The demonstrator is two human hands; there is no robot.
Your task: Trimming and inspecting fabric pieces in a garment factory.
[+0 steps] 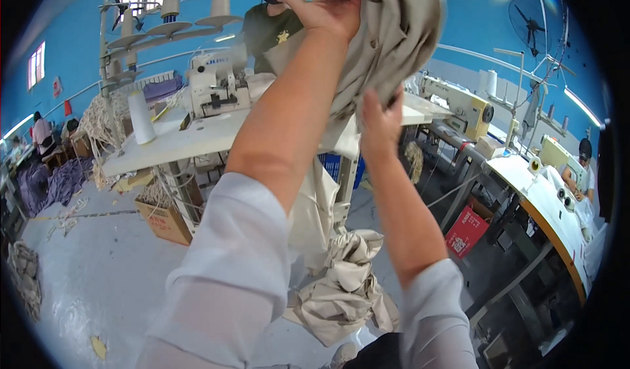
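Observation:
Both my arms reach up and forward toward a bulky bundle of beige fabric (400,34), raised in loose folds at the top of the view. My left hand (328,16) supports the bundle at its left side; the thumb sticks out and the other fingers run into the folds. At the lower edge of the bundle is my right hand (380,121), fingers pointing up and smeared by motion, so its grip is unclear. More beige fabric (344,284) lies heaped on the floor below, and a length of it hangs from the table edge above.
Ahead stands a white sewing table (177,147) with an overlock machine (216,83) and a thread cone (141,116). Behind it is a masked person (272,24). Cardboard boxes (164,218) sit beneath. Another sewing table (551,208) runs along the right, where a person works.

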